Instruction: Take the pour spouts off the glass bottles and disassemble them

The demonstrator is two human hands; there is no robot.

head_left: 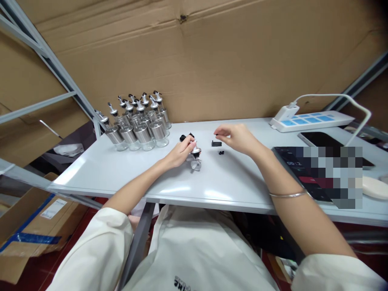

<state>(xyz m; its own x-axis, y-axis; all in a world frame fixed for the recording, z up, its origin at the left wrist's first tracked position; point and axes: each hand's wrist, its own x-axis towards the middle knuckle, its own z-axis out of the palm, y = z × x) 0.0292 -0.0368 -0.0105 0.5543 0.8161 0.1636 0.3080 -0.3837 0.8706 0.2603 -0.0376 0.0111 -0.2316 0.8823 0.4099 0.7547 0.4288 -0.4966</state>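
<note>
- Ideally, work low over the white table, whose bare middle can catch dropped parts.
- At 10 o'clock, a cluster of steel-and-glass bottles stands near the left elbow's reach; swing clear of it.
- At 2 o'clock lies a power strip, its white cable arching.
- At 3 o'clock, a dark phone crowds the right forearm, probably the main obstacle.
- The left hand, just toward 9 o'clock, has its fingers closed round a pour spout at the table's middle; a firm, steady hold should help.
- The right hand, at 1 o'clock, presses fingertips together, seemingly pinching a small black piece; a light pinch seems best.
- From the spout, a black bracket lies between 2 and 3 o'clock.
- Tiny black bits sit at 3 o'clock; avoid brushing them.
</note>
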